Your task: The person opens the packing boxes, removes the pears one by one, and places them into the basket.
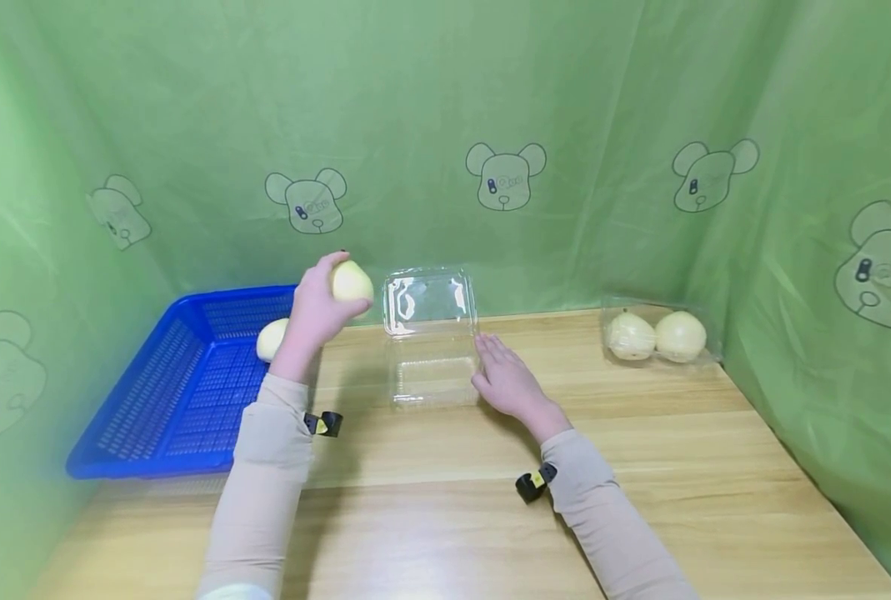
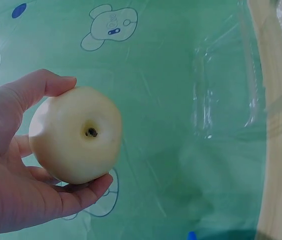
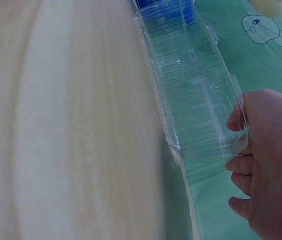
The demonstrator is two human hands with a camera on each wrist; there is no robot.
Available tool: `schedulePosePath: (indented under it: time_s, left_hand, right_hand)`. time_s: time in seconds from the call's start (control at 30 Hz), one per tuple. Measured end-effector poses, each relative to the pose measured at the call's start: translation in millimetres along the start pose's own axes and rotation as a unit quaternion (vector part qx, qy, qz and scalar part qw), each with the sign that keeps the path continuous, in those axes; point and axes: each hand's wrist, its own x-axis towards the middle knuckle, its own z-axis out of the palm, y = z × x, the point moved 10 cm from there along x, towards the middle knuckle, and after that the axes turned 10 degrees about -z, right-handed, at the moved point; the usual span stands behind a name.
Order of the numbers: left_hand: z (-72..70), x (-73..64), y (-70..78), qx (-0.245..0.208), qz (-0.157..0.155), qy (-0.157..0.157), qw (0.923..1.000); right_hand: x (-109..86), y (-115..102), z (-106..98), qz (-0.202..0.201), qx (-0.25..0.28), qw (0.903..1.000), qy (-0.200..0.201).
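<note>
My left hand [image 1: 319, 304] holds a pale yellow pear [image 1: 351, 283] up above the table, between the blue basket and an open clear plastic clamshell box [image 1: 436, 371]. In the left wrist view, thumb and fingers wrap the pear [image 2: 76, 135], its dark-centred hollow facing the camera. The box's lid [image 1: 428, 302] stands raised at the back. At the box's right side is my right hand [image 1: 508, 379]; in the right wrist view its thumb and fingers pinch the rim of the box [image 3: 190, 85]. Its inside holds no fruit.
A blue basket [image 1: 152, 375] stands at the left, with another pear [image 1: 271, 340] in it, partly hidden by my left arm. At the back right sits a clear box [image 1: 655, 360] with two pears [image 1: 680, 337]. A green curtain [image 1: 415, 100] encloses the wooden table [image 1: 430, 500].
</note>
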Motion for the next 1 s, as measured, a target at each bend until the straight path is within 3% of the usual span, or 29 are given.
schedulePosePath:
  time_s: [0.5,1.0]
  left_hand:
    - [-36.9,1.0,-4.5,0.036,0.007,0.021,0.9991]
    - [-59.5,6.7,-14.6,0.068,0.011,0.032,0.9971]
  right_hand:
    - [0.4,0,2,-0.003,-0.002,1.0000,0.005]
    - [1.1,2,2,-0.001,0.000,1.0000,0.007]
